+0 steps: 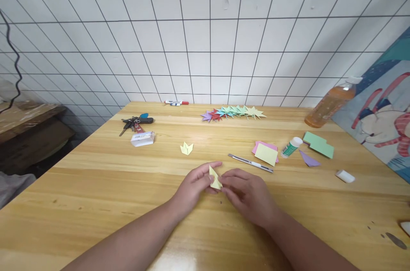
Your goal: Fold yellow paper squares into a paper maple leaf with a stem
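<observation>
Between my two hands is a small piece of folded yellow paper (214,178), tilted up above the table. My left hand (196,180) grips it from the left, thumb on the paper and fingers behind. My right hand (248,192) pinches its right edge between thumb and fingers. Just beyond my left hand lies another folded yellow paper piece (186,148) with pointed tips. A utility knife (250,163) rests beyond my right hand. Near it, a yellow paper sheet (266,154) lies on pink paper (256,146).
Folded paper stars (235,111) stand in a row at the back. To the right are a glue stick (291,147), green paper (318,145), purple paper (309,158), an eraser (345,176) and a bottle (331,104). Keys (136,122), a small box (142,139) and a marker (176,102) lie left.
</observation>
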The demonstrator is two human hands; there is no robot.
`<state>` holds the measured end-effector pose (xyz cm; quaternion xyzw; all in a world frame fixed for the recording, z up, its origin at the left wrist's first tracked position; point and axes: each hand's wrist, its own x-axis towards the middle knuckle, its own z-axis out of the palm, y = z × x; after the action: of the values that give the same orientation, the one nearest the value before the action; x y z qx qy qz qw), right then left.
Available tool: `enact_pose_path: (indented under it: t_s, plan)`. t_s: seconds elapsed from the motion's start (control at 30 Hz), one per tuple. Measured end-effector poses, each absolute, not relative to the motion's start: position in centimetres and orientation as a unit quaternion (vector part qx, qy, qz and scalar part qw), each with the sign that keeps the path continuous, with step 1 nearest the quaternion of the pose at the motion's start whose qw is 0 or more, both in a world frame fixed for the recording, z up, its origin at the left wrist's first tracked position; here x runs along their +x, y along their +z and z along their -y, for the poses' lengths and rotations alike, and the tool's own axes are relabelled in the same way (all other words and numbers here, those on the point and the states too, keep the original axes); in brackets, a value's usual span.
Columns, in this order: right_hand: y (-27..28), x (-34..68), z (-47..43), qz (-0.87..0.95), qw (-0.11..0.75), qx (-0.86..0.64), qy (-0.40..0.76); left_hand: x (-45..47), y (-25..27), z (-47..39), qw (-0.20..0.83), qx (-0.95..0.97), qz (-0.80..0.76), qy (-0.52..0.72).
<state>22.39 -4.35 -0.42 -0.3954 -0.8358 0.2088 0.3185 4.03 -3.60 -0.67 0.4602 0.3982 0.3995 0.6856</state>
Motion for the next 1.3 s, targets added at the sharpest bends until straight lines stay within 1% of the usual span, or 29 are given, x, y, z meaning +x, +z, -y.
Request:
enact_pose_path:
  t_s: [0.17,0.3,0.37,0.5,0.7,0.93,1.1,1.3]
  plan:
    - [-0.2,22.1,4.5,0.813,0.337,-0.412,0.237,4.4,-0.5,3.5,0.669,0.475,-0.41,0.399]
    - [-0.7,21.9,4.2,0.736,0.355,-0.476,0.326,4.5,-0.8,3.7,0.659,0.509,-0.407,0.376]
    - [-1.0,21.8,4.0,0.717,0.349,-0.494,0.347,4.4,-1.0,3.9,0.622,0.553,-0.422,0.359]
    - [-1.3,21.6,3.9,0.708,0.333,-0.513,0.354,4.4,-1.4,4.3,0.545,0.617,-0.448,0.35]
    - [-1.5,21.0,4.1,0.674,0.371,-0.515,0.379,4.7,-1.2,4.2,0.564,0.597,-0.446,0.355]
    - [-1.1,20.9,4.5,0.648,0.367,-0.499,0.444,4.7,-1.3,4.6,0.509,0.633,-0.469,0.346]
    - [-0.9,21.1,4.4,0.638,0.387,-0.499,0.44,4.6,-1.0,4.9,0.491,0.677,-0.458,0.301]
    - [-0.6,21.2,4.2,0.551,0.419,-0.481,0.539,4.5,-0.6,4.8,0.507,0.67,-0.454,0.297]
